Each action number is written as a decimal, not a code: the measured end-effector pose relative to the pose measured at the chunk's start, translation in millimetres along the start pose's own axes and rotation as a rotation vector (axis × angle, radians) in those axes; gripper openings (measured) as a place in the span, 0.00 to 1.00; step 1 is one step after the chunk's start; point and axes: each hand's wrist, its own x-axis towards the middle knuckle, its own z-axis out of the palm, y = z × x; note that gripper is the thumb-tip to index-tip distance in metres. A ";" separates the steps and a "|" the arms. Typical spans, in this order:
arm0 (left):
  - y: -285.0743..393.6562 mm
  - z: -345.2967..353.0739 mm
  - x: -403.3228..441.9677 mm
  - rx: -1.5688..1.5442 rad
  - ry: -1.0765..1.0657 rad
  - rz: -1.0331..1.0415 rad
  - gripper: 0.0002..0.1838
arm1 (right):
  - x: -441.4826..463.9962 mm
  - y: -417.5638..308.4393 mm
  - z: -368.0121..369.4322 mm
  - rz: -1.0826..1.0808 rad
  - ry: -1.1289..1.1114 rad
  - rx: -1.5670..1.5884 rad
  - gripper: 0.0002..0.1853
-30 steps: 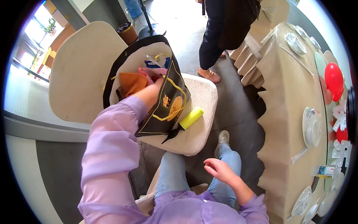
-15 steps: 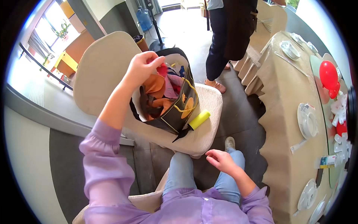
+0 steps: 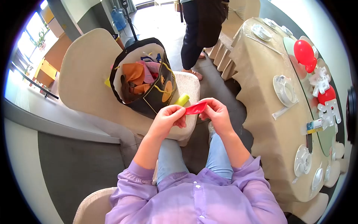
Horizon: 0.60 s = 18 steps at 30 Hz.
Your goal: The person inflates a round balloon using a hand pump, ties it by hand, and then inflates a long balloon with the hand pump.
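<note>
A deflated red balloon (image 3: 195, 108) is stretched between my two hands, above my knees. My left hand (image 3: 168, 118) pinches one end of it, and my right hand (image 3: 217, 114) pinches the other. Just beyond them stands a black bag (image 3: 143, 99) with a yellow cord handle, on a cream chair (image 3: 188, 84). Orange and pink pieces (image 3: 134, 73) fill the open bag. A yellow-green cylinder (image 3: 182, 99) lies on the seat beside the bag, partly behind my hands.
At the right is a round table with a beige cloth (image 3: 257, 86), holding wrapped dishes (image 3: 285, 91), an inflated red balloon (image 3: 304, 52) and white plastic pieces (image 3: 328, 112). Another person (image 3: 192, 37) in dark trousers stands ahead. A blue water bottle (image 3: 118, 18) is farther back.
My left hand has come down from the bag, bringing the red balloon in front of me. My right hand has risen from my lap and taken its other end. The view has shifted.
</note>
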 end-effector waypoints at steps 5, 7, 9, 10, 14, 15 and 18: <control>-49.0 0.8 -0.8 -0.104 0.047 -0.077 0.10 | 2.9 8.0 7.1 0.251 -0.087 -0.035 0.09; -75.6 0.6 -5.1 -0.179 0.049 -0.177 0.11 | 11.7 35.0 2.6 0.258 -0.212 -0.124 0.09; -100.1 -3.0 -18.4 -0.255 0.020 -0.170 0.11 | 25.1 53.1 6.9 0.193 -0.238 -0.372 0.09; -105.6 -5.3 -20.8 -0.310 -0.031 -0.182 0.12 | 29.8 52.8 18.1 0.023 -0.254 -0.515 0.10; -113.0 -23.0 -33.4 -0.499 0.018 -0.125 0.13 | 47.6 6.7 54.5 -0.352 -0.166 -0.546 0.08; -113.3 -27.2 -35.1 -0.503 0.015 -0.144 0.13 | 57.5 13.9 48.6 -0.272 -0.083 -0.536 0.06; -116.7 -39.1 -37.2 -0.684 0.282 -0.116 0.12 | 78.6 82.1 12.4 -0.397 -0.206 -1.276 0.05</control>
